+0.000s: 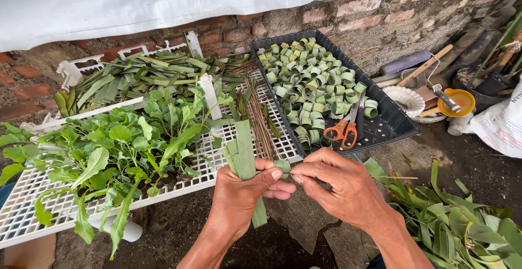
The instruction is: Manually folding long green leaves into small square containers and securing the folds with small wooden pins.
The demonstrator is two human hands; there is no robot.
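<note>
The left hand [244, 190] grips a bundle of leaf strips [242, 152], thumb pressing a small rolled leaf ring [282, 166]. The right hand [337, 185] pinches that ring's other side. Beyond the hands lie orange-handled scissors [345, 130] in a black tray [394, 119].

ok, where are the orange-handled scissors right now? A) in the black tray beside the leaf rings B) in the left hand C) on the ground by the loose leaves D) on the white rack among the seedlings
A: the scissors lie in the black tray, at the near edge of the leaf rings, with neither hand touching them.
</note>
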